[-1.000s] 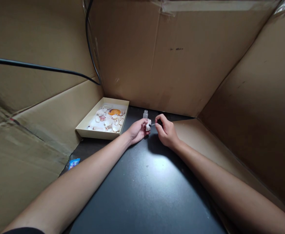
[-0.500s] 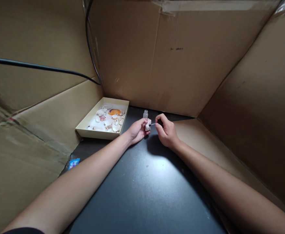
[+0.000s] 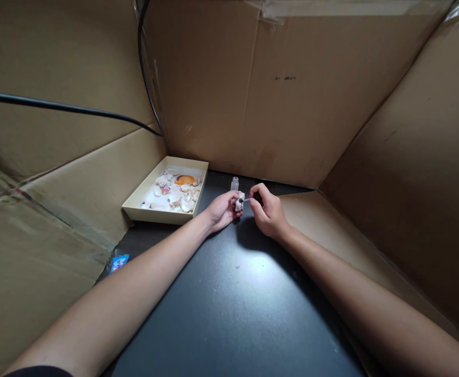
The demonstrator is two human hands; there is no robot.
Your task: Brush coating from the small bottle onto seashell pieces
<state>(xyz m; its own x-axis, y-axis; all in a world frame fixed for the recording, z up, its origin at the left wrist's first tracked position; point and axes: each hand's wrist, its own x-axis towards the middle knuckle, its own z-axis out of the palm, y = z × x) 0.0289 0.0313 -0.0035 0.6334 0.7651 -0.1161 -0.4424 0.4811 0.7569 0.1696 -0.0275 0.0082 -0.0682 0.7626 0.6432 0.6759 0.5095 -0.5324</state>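
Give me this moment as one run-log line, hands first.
left hand: holds pale bumpy piece | right hand: pinches thin stick, directed at piece | beyond left hand: clear bottle | leftward: open tray, shells inside

The shell (image 3: 240,206) at centre looks rough and matt, the bottle (image 3: 235,184) clear and glassy, the counter (image 3: 233,314) smooth with a dull sheen, the walls (image 3: 214,78) matt cardboard.

Bottle (image 3: 235,183) stands behind left hand (image 3: 222,210), right of tray (image 3: 156,216)
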